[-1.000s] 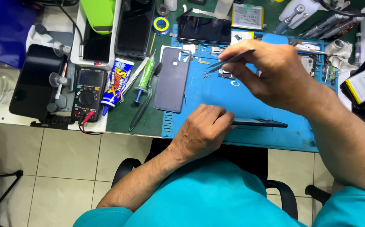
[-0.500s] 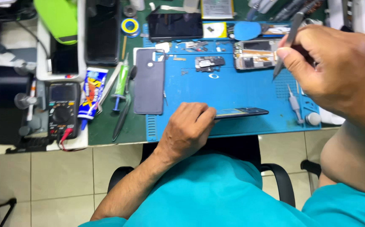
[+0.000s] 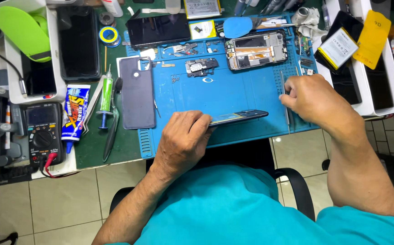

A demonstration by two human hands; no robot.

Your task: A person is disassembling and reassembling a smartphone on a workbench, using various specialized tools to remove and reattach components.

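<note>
The left hand (image 3: 183, 140) is curling over the near end of a thin dark phone panel (image 3: 240, 117), gripping it by its left end and pinning it on the blue mat (image 3: 233, 90) near the mat's front edge. The panel is lying almost flat, its long axis running left to right across the mat, with the free end pointing right and tilted slightly away from the person. The right hand (image 3: 312, 97) is closing loosely at the mat's right side, fingers bunching around a slim metal tool, probably tweezers (image 3: 284, 97), which is lying front to back; whether it is lifting the tool or only touching it I cannot tell.

A stripped phone frame (image 3: 256, 50) is sitting at the mat's far edge, a small black module (image 3: 200, 66) and loose screws (image 3: 175, 79) just to its left. A grey back cover (image 3: 136, 93) is lying on the mat's left edge, with a glue tube (image 3: 75, 113) and a multimeter (image 3: 42, 134) further left on the counter.

The risks, as I judge them: the panel is overhanging toward the front edge, so a slip of the left hand could send it off the counter; pressing hard on one end could flex or crack it; and a sweep of the wrist could scatter the screws.
</note>
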